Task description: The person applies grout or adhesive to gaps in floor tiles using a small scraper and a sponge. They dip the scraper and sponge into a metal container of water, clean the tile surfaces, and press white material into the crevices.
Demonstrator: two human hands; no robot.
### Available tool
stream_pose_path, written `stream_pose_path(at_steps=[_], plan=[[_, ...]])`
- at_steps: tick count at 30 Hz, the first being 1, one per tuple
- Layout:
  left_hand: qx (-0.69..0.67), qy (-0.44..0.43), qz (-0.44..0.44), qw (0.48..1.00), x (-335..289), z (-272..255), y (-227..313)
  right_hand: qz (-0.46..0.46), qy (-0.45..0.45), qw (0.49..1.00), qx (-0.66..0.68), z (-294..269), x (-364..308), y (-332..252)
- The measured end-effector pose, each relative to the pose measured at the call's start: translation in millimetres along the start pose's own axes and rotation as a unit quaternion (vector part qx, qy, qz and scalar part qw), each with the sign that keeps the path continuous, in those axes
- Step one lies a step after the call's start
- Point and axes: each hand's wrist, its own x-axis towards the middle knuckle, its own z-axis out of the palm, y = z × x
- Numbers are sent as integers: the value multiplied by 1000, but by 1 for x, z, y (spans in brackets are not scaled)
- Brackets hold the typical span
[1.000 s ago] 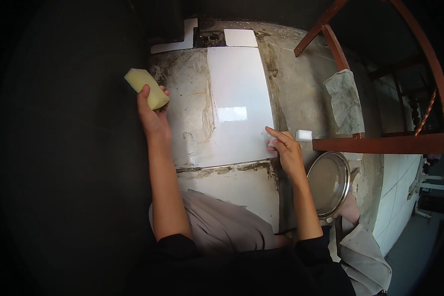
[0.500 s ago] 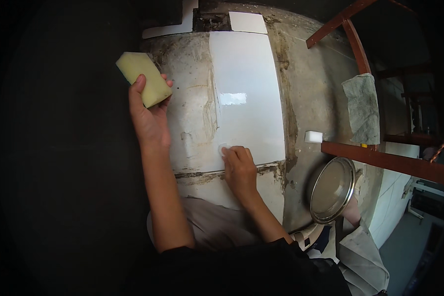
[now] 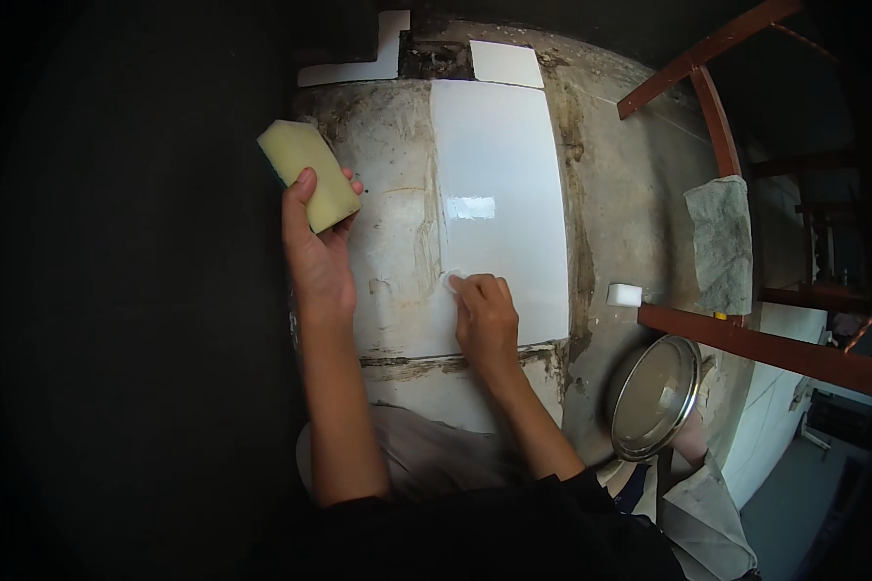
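Note:
My left hand [image 3: 320, 271] is raised at the left, its thumb and fingers wrapped round a thick yellow sponge [image 3: 312, 179] with a dark green layer along one edge. Low over the panel, my right hand [image 3: 490, 327] pinches a small white pad [image 3: 450, 281], mostly covered by the fingers. The pad touches the surface where a stained, brownish area [image 3: 388, 223] meets a shiny white strip [image 3: 513, 145].
To the right lies a white block [image 3: 624, 294] beside a reddish-brown metal frame [image 3: 765, 349], over which a grey cloth [image 3: 719, 247] hangs. A round metal basin [image 3: 655, 399] with cloudy liquid stands at the lower right. Dark grime lines the seam [image 3: 407, 371] near me.
My right hand has slid a little away from me along the border of the stain with the white pad. The left hand still holds the sponge; the whole view has shifted slightly.

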Motion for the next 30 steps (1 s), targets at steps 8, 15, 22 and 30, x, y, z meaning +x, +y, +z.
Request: stream_pose_path(at_steps=[8, 15, 22, 30], plan=[[-12, 21, -4, 1000, 2, -5, -2, 81, 39, 986, 137, -8, 116, 25], [-23, 23, -1, 999, 1, 1, 0, -16, 91, 994, -64, 26, 249, 76], [-24, 24, -17, 999, -3, 5, -6, -15, 103, 993, -52, 77, 274, 55], [-34, 18, -30, 999, -3, 5, -5, 150, 63, 978, 132, 59, 295, 54]])
